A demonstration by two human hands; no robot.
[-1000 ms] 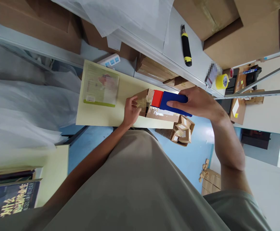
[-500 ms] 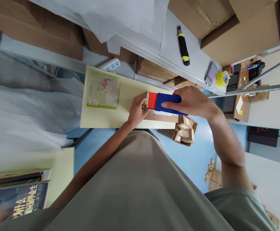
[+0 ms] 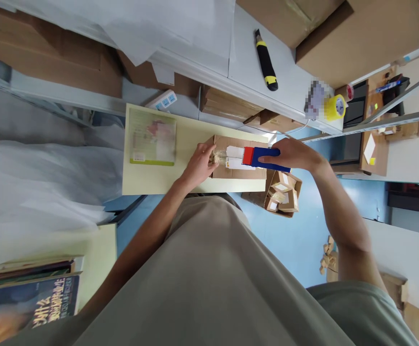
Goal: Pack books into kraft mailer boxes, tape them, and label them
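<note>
A brown cardboard box lies flat on the pale yellow table. My right hand is closed round a red and blue tape dispenser held over the box's right half. A white strip of tape runs along the box top from the dispenser toward the left end. My left hand grips the box's left end, fingers curled over crumpled tape there.
A green-edged book in plastic wrap lies on the table's left part. A black and yellow utility knife and a yellow tape roll sit on the grey shelf beyond. An open carton of small boxes stands on the blue floor.
The dispenser slid left to the box's end, then has moved back right along the top, leaving a white strip of tape. The box now lies flatter. My left hand stays on the left end.
</note>
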